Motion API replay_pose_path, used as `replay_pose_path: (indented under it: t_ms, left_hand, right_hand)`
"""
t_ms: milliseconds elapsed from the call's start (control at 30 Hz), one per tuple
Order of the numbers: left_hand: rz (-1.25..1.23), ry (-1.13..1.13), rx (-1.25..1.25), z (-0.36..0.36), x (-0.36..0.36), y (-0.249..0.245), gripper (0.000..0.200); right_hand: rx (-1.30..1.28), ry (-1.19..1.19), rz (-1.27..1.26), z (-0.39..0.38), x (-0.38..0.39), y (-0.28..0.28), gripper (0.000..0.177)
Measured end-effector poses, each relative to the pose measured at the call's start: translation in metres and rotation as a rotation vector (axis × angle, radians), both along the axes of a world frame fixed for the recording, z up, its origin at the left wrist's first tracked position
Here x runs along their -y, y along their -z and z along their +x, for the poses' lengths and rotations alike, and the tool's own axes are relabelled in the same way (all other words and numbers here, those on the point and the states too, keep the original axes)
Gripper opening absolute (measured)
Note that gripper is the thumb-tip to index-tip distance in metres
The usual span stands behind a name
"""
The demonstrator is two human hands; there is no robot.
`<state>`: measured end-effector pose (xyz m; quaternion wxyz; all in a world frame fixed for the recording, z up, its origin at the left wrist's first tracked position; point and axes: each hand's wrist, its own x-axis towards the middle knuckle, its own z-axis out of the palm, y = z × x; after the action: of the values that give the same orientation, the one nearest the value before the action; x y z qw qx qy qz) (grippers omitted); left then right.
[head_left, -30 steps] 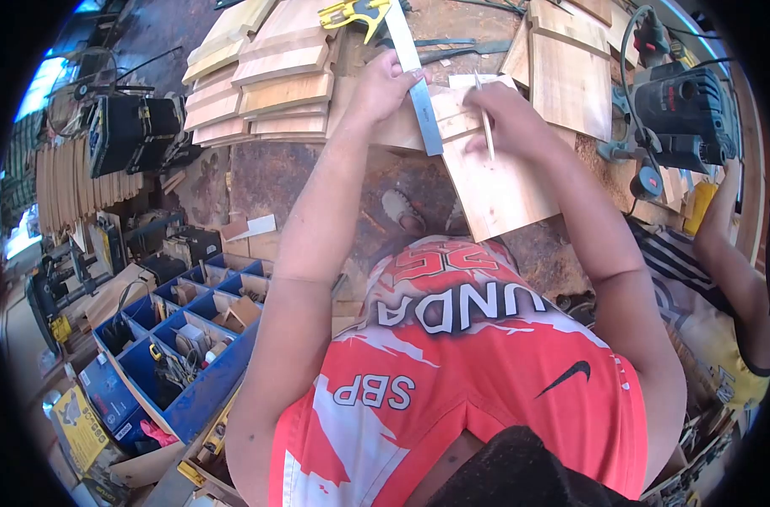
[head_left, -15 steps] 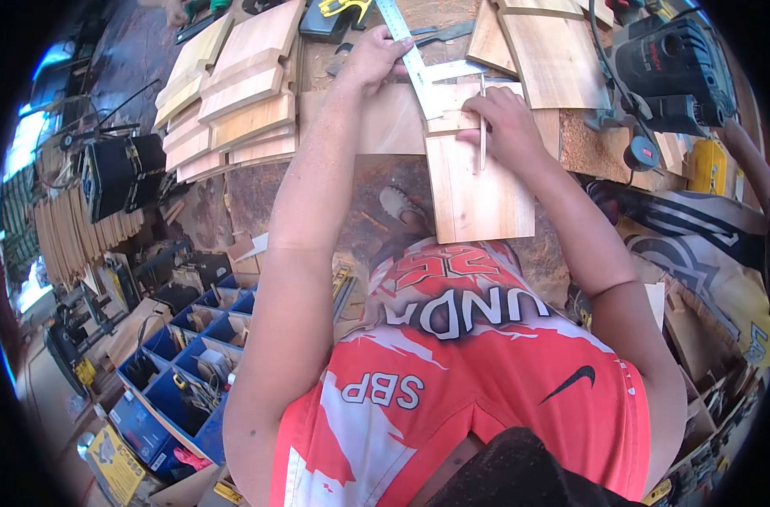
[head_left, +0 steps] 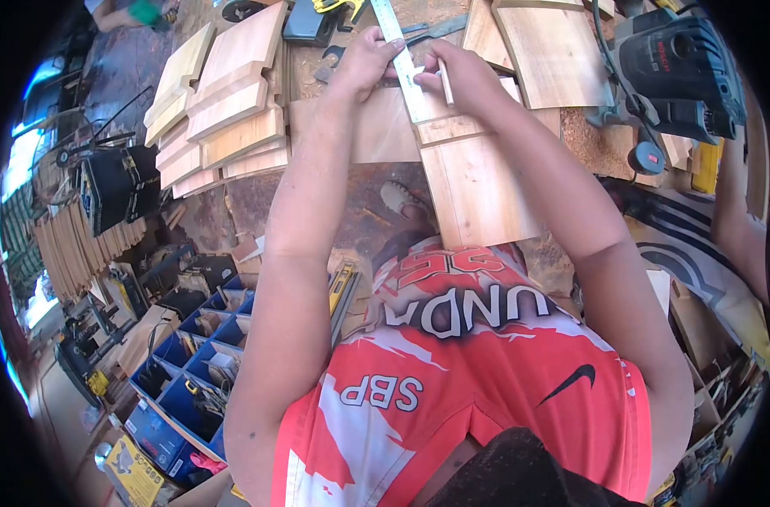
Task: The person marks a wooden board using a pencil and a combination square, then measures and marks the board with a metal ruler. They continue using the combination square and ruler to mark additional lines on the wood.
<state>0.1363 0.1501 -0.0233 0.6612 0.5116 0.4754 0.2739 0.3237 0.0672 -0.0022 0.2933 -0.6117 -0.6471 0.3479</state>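
My left hand (head_left: 368,66) is closed on the edge of a metal square (head_left: 408,80), its thumb on the marked blade. The blade's lower end lies on a wooden board (head_left: 478,190) that sticks out over the bench edge toward me. A line runs across this board near its far end. My right hand (head_left: 467,78) grips a thin, pale pencil (head_left: 446,86) beside the blade. Its fingers cover part of the square, and the pencil's tip cannot be made out clearly.
Stacked notched boards (head_left: 233,93) lie left on the bench; more boards (head_left: 558,55) lie at right. Beyond them stands a corded power tool (head_left: 676,72). A blue divided box (head_left: 186,363) sits low at left. Another person's arm (head_left: 740,194) is at the right edge.
My right hand has moved up and left with the pencil, from over the board to beside the blade. My left hand stays on the square. The view has shifted slightly.
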Motion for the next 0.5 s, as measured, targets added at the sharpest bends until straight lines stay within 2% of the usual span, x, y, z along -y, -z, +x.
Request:
replay_pose_path:
  t_ms: [67, 167, 233, 300, 367, 500]
  left_hand:
    - [-0.003, -0.007, -0.008, -0.001, 0.005, -0.003, 0.027]
    - [-0.028, -0.029, -0.017, -0.002, 0.012, -0.01, 0.029]
    - [-0.051, -0.043, -0.016, -0.005, 0.013, -0.006, 0.03]
    - [0.057, 0.192, -0.101, -0.013, 0.013, -0.001, 0.037]
    - [0.067, 0.234, -0.081, -0.018, 0.011, 0.001, 0.041]
    - [0.083, 0.323, -0.022, -0.017, 0.01, -0.01, 0.046]
  right_hand:
    - [-0.128, -0.097, -0.051, 0.001, -0.013, 0.014, 0.029]
    - [-0.163, -0.224, 0.023, 0.004, -0.017, 0.01, 0.03]
    - [-0.154, -0.227, 0.013, 0.004, -0.018, 0.013, 0.03]
    - [-0.142, -0.228, 0.001, 0.004, -0.017, 0.014, 0.03]
    - [-0.12, -0.231, 0.115, 0.005, -0.013, 0.013, 0.024]
    - [-0.219, -0.208, 0.027, 0.006, -0.015, 0.022, 0.029]
